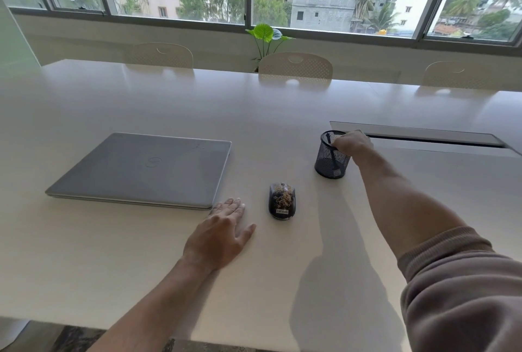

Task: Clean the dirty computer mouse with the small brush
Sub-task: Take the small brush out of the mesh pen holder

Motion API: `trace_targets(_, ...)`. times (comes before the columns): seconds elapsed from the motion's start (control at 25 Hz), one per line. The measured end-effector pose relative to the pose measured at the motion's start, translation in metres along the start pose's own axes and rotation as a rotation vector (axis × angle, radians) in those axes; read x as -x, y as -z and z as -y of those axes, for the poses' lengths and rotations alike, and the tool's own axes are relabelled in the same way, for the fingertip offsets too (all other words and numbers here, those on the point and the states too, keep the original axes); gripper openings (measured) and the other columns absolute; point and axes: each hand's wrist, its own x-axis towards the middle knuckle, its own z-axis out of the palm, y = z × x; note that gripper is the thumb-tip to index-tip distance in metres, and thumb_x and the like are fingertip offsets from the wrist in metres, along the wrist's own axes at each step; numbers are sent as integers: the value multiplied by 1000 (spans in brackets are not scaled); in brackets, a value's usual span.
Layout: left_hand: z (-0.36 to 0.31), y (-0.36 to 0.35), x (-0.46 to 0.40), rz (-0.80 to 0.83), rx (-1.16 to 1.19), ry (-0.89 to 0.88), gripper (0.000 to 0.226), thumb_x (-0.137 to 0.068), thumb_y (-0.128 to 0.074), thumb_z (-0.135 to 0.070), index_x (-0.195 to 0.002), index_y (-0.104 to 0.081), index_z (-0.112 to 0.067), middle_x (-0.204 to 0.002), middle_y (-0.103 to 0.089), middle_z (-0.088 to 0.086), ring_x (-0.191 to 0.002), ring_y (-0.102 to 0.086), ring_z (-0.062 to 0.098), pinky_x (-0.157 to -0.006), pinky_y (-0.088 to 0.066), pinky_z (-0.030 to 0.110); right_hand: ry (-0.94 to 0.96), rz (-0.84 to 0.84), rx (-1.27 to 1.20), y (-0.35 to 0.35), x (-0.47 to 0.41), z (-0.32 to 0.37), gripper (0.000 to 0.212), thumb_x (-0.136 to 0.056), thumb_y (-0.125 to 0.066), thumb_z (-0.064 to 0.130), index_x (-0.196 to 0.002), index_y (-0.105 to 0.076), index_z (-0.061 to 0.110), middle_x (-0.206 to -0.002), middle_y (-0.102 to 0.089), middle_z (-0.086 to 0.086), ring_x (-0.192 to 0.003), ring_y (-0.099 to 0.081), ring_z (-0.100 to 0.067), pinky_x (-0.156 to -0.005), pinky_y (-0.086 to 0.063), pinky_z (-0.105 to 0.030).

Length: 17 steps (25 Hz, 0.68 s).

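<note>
- Pale meeting table (141, 252) under a window; closed laptop (147, 168) at left.
- Mouse (282, 201) sits between both hands, top caked in brown debris. Likely light, hard, slick-shelled; hold by its sides.
- Left hand (223, 233) flat on table, fingers straight, just beside mouse.
- Mesh pen cup (332, 155) holds a dark handle, probably the brush (333, 154). Right hand (351, 144) at the rim, fingers curled; grip unclear.

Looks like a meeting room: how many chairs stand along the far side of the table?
3: one chair behind the laptop, one by the plant, one far right. Others may sit outside the view.
</note>
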Motion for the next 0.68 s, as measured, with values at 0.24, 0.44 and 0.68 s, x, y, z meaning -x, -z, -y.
trace_targets(0.24,1,-1,0,-3,-6,-2,66,-98,-47,-52,-151,-38,-13,-160,-30,-1,-149,-16,6,-114,2,12,16,14,35,0,-5,3,35,-87,-68,26,-121,-71,18,-132,-64,-9,-128,-54,-31,-112,-42,-47)
trace_targets(0.44,0,0,0,-6,-1,-10,66,-98,-47,-51,-151,-38,-13,-160,-31,-1,-149,-17,6,-113,2,12,60,29,-47,-2,-13,-3,15,-83,-78,30,-96,-76,23,-124,-69,-7,-126,-56,-30,-110,-44,-48)
trace_targets(0.68,1,0,0,-7,-3,-13,65,-98,-49,-49,-150,-40,-10,-159,-33,2,-149,-20,9,-116,-2,15,191,-48,-305,16,0,-8,12,-78,-87,28,-83,-76,28,-96,-73,-5,-115,-64,-28,-101,-51,-40)
